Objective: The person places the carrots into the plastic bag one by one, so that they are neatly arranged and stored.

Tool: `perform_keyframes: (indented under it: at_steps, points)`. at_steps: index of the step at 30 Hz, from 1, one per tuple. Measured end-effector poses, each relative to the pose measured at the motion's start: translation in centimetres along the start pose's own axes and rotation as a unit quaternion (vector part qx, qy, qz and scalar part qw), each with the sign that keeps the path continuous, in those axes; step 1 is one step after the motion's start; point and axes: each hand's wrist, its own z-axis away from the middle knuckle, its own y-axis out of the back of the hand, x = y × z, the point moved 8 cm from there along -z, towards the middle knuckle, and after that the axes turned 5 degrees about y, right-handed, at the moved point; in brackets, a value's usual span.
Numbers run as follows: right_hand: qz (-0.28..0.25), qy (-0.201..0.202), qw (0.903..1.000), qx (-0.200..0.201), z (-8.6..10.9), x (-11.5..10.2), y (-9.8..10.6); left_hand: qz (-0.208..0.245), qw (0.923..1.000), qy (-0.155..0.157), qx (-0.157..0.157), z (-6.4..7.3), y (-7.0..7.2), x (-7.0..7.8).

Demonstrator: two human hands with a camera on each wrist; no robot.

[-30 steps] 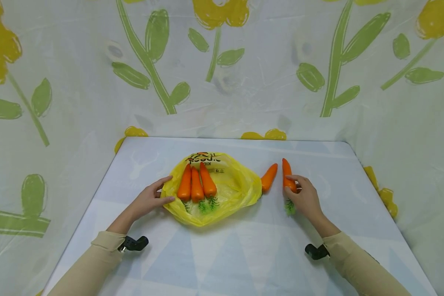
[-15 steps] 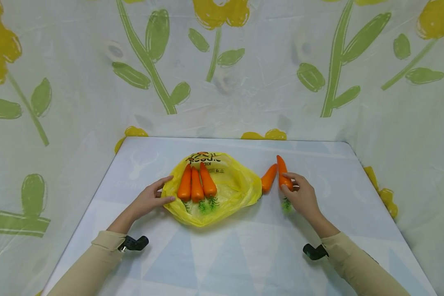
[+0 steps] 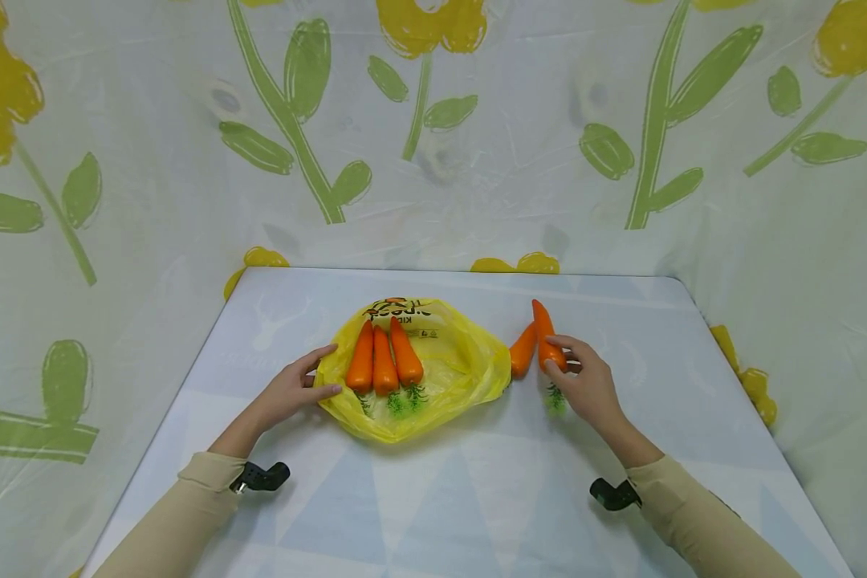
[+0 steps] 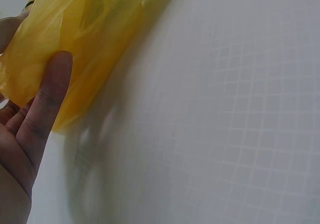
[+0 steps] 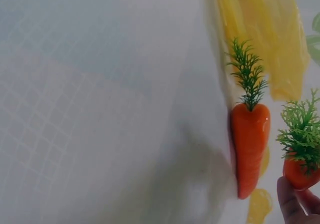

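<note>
A yellow plastic bag [image 3: 466, 353] lies mouth-up on the table, with three orange carrots [image 3: 384, 365] side by side inside. At its left rim my left hand [image 3: 292, 389] holds the bag; the left wrist view shows the thumb [image 4: 54, 84] along the outside of the plastic [image 4: 100, 44]. Right of the bag, my right hand [image 3: 585, 381] grips a carrot [image 3: 543, 325] around its thick end, tip pointing away and green leaves hanging below. Another carrot [image 5: 250, 144] lies beside the bag, its leaves against the yellow plastic in the right wrist view and hidden by the bag in the head view.
A pale table [image 3: 419, 514] with light blue triangles spreads under everything. Behind and beside it hangs a white curtain [image 3: 513, 185] printed with yellow flowers and green leaves. Dark wrist cameras [image 3: 263, 476] sit at both cuffs.
My right hand has carried its carrot left toward the bag, and it now overlaps the carrot lying there. The left hand and the bag have stayed in place.
</note>
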Motion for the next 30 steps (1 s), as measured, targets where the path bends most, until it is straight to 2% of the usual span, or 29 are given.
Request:
perform_keyframes:
  at_steps: [6, 14, 30]
  points:
    - [-0.022, 0.011, 0.9997, -0.001, 0.0, -1.3, -0.5, 0.004, 1.0000, -0.001, -0.001, 0.1, 0.0, 0.0]
    - [-0.020, 0.018, 0.9996, -0.007, 0.0, -2.4, -1.0, 0.023, 0.9997, -0.010, -0.003, 0.1, 0.0, -0.1]
    - [-0.057, 0.066, 0.9961, -0.001, -0.1, -4.5, -1.4, 0.005, 1.0000, -0.007, -0.001, -0.2, -0.1, -0.1]
